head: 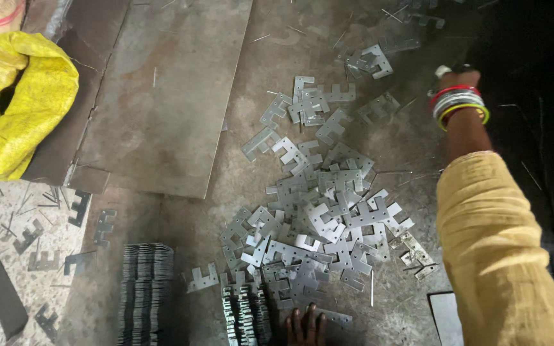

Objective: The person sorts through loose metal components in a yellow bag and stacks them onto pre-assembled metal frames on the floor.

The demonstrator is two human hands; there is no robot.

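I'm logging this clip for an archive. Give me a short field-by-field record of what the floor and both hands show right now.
Setting: dim workshop floor with flat metal sheets
Loose pile: notched metal plates scattered mid-floor
Stacks: plates stood on edge, a second stack by the pile
Sack: yellow sack, upper left
Right hand: right hand reaching far up, bangles on wrist, yellow sleeve; fingers lost in the dark
Left hand: left hand at bottom edge, fingertips on plates
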